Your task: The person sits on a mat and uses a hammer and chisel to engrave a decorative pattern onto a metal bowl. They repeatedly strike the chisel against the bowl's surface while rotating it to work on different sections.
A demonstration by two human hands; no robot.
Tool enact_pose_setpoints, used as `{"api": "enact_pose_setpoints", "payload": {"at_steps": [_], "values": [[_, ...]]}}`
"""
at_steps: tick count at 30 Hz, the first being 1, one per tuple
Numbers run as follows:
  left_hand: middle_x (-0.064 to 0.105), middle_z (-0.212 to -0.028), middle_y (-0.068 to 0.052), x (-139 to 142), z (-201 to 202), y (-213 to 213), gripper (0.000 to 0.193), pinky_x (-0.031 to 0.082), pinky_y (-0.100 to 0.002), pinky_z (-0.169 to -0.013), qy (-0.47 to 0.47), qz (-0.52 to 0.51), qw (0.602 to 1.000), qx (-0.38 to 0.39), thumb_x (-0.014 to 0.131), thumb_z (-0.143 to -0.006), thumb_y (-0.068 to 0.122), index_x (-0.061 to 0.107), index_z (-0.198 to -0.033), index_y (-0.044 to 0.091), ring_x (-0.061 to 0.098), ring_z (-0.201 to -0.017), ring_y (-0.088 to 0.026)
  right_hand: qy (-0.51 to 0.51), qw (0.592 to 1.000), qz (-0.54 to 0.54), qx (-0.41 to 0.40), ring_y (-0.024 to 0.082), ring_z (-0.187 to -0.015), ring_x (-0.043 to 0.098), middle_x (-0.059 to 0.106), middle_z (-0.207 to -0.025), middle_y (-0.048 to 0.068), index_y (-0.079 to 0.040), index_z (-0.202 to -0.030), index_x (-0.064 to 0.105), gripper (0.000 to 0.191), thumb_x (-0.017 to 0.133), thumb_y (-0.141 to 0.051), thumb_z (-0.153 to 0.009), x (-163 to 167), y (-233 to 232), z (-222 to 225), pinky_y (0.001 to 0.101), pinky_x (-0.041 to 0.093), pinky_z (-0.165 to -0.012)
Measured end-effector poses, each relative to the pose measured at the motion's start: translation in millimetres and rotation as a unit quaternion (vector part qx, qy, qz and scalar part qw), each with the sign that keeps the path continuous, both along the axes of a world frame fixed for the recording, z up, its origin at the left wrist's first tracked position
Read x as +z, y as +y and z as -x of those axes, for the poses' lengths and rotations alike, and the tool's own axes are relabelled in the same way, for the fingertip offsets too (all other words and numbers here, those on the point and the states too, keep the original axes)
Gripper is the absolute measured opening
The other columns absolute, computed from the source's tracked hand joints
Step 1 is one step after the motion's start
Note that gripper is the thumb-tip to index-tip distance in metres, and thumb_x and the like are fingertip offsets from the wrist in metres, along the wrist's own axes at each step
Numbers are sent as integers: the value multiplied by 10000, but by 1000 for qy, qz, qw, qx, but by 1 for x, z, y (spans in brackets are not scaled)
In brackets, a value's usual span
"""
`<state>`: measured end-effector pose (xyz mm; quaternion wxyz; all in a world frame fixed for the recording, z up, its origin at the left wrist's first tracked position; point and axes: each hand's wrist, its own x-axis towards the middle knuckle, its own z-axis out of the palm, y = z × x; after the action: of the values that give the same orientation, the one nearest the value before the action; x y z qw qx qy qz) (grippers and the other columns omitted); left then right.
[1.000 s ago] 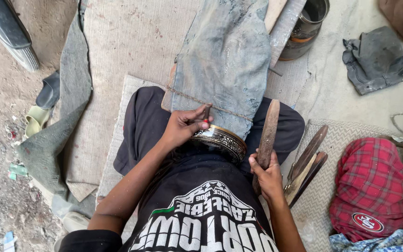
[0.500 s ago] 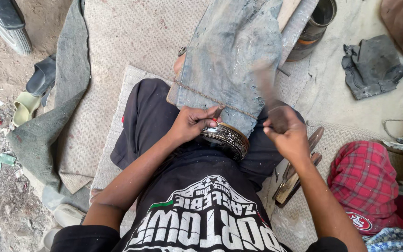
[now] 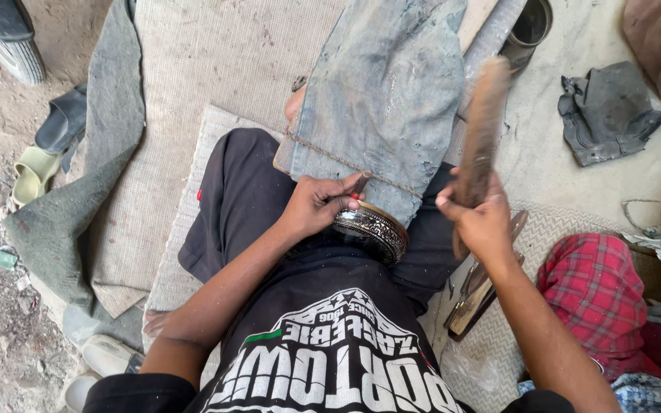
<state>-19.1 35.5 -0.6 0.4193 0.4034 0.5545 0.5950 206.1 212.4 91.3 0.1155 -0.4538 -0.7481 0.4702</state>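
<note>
I sit on a woven mat with a grey slab-like board (image 3: 392, 99) resting against my lap. My left hand (image 3: 317, 203) pinches a small chisel-like tool (image 3: 361, 183) whose tip rests on an engraved round metal piece (image 3: 372, 229) at the board's lower edge. My right hand (image 3: 477, 218) grips the bottom of a long wooden stick (image 3: 482, 126), raised upright and blurred above the board's right side.
More wooden tools (image 3: 483, 287) lie on the mat at my right, beside red checked cloth (image 3: 598, 294). A metal can (image 3: 531, 27) and a dark rag (image 3: 606, 115) sit beyond. Sandals (image 3: 47, 149) and a tyre (image 3: 9, 38) lie at left on dirt.
My right hand took the wooden stick from beside my thigh and swung it up over the board. My left hand stays on the tool at the metal piece.
</note>
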Motion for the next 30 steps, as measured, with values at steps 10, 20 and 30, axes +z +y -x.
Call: {"api": "enact_pose_setpoints", "payload": {"at_steps": [10, 20, 30], "values": [[809, -952, -92, 3, -1, 0, 173, 586, -230, -788, 30, 32, 999, 0, 771, -867, -13, 777, -1040, -20, 738, -842, -53, -259, 958, -100, 74, 194, -831, 712, 777, -909, 17, -269, -1244, 707, 465, 782, -90, -821, 22, 1, 7, 386, 528, -775], [790, -1106, -85, -4, -8, 5, 268, 593, -241, -876, -32, 26, 999, -12, 729, -897, -49, 734, -1164, -26, 708, -942, -58, -165, 981, -83, 55, 191, -823, 743, 777, -910, 18, -209, -1219, 659, 441, 726, -53, -812, 20, -5, -3, 391, 563, -763], [797, -1071, -91, -4, -11, 8, 380, 578, -245, -936, -37, 55, 998, -22, 728, -900, -29, 683, -1277, -5, 720, -974, -68, -139, 988, -57, 25, 179, -755, 722, 761, -853, 11, -196, -1140, 652, 373, 707, -13, -819, 17, -10, -7, 395, 550, -731]]}}
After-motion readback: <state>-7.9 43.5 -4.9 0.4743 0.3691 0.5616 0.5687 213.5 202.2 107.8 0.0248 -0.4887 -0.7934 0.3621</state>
